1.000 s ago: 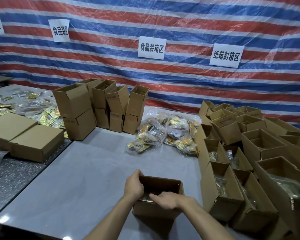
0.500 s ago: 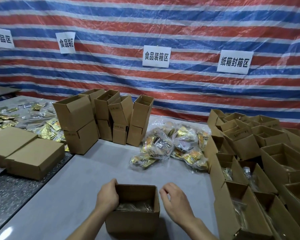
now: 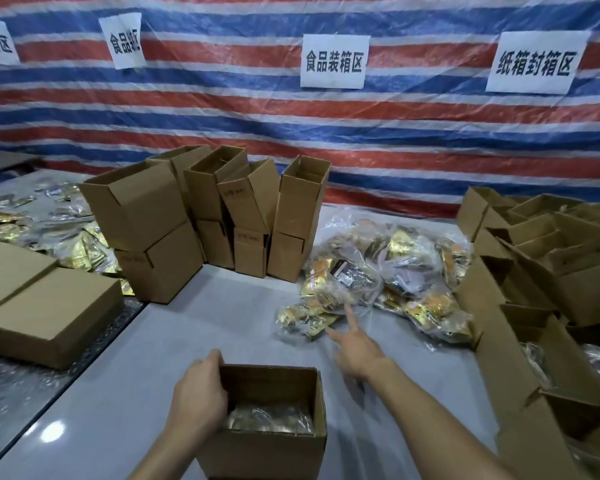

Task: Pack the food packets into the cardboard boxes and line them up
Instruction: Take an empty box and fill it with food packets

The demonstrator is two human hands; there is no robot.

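— What is held?
— The open box (image 3: 264, 452), packets (image 3: 274, 419) inside, is gripped at its left wall by the left hand (image 3: 198, 400).
— The right hand (image 3: 355, 348)?
— Spread, empty; it has been moved from the box rim toward the packet pile (image 3: 378, 282).
— Room?
— Bare table (image 3: 205, 323) is left between stacked boxes (image 3: 142, 216) and filled boxes (image 3: 513, 358).

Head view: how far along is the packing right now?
Done: several boxes on the right hold packets. In hand: left hand grips the near box, packets inside, while the open right hand points at the packet pile. Left: that pile and the open boxes stacked at the back.
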